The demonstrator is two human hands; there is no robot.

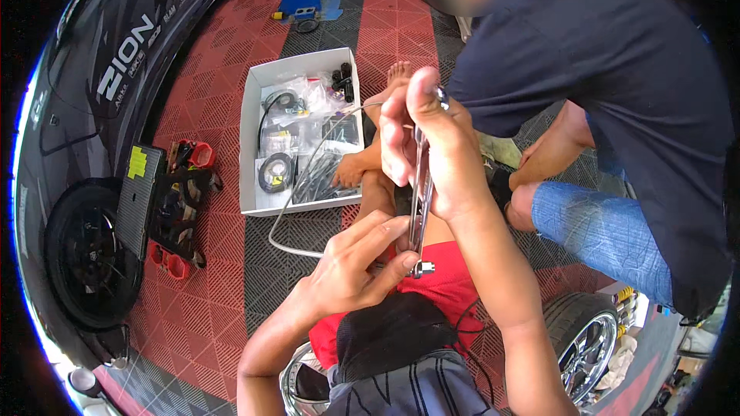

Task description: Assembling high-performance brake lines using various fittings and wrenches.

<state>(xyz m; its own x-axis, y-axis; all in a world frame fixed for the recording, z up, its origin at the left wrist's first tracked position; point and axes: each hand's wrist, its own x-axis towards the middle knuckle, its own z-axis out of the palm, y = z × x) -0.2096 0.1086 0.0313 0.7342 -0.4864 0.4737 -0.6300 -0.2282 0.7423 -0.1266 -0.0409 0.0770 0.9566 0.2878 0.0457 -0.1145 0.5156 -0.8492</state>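
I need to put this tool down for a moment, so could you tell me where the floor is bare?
Bare tiles lie between the white box and the car, and below the box, left of the left hand. It is crowded around the right hand, beside the crouching person.

A slim metal wrench (420, 192) stands nearly upright in front of the person's chest, shiny and silver-grey, with its length running from about the height of the white box down to the red cloth below. Its upper end sits inside the right hand (432, 146), whose fingers wrap it from the side; a small rounded metal end shows just above the thumb. Its lower end meets a small silver fitting (422, 268), a short blocky piece of metal, pinched between thumb and forefinger of the left hand (358, 266). A thin pale braided hose (297, 185) curves away to the left in a long loop over the floor.
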